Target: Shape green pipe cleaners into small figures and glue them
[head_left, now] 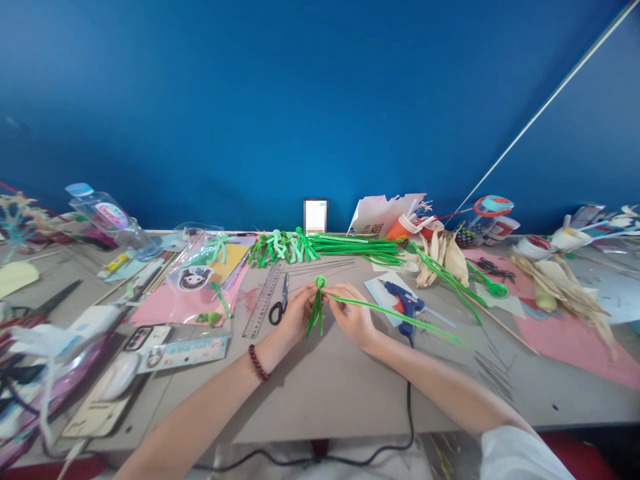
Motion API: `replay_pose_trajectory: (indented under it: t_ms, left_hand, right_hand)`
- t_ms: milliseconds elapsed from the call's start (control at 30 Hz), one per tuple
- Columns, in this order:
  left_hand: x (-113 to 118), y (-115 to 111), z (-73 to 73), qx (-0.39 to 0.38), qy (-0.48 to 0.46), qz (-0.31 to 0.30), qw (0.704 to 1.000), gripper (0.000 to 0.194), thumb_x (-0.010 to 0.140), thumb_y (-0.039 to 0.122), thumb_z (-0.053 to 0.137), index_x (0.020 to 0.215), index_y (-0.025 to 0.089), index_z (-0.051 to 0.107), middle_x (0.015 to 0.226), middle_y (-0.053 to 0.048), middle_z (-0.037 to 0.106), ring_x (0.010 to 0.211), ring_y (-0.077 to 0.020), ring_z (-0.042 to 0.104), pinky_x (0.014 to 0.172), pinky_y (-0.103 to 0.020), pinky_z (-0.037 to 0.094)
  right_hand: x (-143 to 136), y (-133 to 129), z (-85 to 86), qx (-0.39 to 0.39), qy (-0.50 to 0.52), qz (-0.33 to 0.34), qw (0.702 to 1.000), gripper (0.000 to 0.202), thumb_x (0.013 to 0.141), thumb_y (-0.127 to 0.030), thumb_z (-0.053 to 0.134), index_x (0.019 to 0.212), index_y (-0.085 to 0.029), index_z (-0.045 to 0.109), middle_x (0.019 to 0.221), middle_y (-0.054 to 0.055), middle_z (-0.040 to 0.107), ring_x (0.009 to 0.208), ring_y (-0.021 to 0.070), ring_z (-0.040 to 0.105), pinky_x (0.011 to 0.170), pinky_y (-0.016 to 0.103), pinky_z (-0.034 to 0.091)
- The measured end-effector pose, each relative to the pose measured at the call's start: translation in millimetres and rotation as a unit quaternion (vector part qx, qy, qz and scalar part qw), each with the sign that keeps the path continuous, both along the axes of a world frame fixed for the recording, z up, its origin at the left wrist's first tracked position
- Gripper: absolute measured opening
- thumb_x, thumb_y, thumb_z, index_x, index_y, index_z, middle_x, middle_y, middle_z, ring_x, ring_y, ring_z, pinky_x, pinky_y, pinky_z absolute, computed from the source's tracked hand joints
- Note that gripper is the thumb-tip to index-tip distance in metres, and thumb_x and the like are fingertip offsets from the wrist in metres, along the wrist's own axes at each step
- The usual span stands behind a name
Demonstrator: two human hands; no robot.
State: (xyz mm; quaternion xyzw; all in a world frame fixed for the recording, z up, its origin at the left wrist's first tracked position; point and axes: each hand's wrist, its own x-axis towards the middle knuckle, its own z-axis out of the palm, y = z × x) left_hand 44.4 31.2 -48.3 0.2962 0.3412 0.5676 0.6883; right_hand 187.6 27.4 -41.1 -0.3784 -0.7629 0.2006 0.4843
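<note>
My left hand (299, 311) is closed on a small bundle of green pipe cleaners (316, 313), with a rounded knot at the top and loose ends hanging down. Against the bundle's other side, my right hand (353, 316) pinches a long green pipe cleaner (400, 311), which trails off to the right above the table. Scissors with dark handles (280, 304) and a clear ruler (263, 300) lie left of my left hand. A blue glue gun (407, 304) rests on pale paper to the right of my right hand.
Behind my hands lie a pile of straight green pipe cleaners (357, 246) and several twisted green pieces (280, 247). A phone-like screen (315, 217) stands by the blue wall. A bottle (107, 215) is at the left; dried husks (440, 260) lie right. A black cable (410, 407) runs over the table edge.
</note>
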Motion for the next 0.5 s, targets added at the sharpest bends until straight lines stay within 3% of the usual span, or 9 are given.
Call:
replay_pose_trajectory:
  t_ms: [367,500]
  left_hand:
    - [-1.9,1.2,-0.6,-0.014,-0.004,-0.015,1.000,0.018,0.065,0.027,0.075,0.075,0.015,0.067,0.068,-0.001,0.064,0.061,-0.0098,0.058,0.059,-0.019,0.043]
    - [-2.1,0.7,2.5,-0.009,0.006,-0.001,1.000,0.018,0.062,0.028,0.076,0.072,0.015,0.067,0.068,-0.001,0.064,0.060,-0.0102,0.056,0.059,-0.021,0.044]
  right_hand:
    - [0.4,0.4,0.6,0.006,-0.014,-0.010,1.000,0.029,0.088,-0.019,0.046,0.108,-0.027,0.065,0.091,0.007,0.065,0.079,0.0178,0.059,0.066,0.030,0.050]
    - [-0.8,-0.7,-2.5,0.009,0.002,0.000,1.000,0.028,0.087,-0.020,0.048,0.108,-0.027,0.065,0.092,0.006,0.066,0.083,0.0182,0.060,0.076,0.033,0.051]
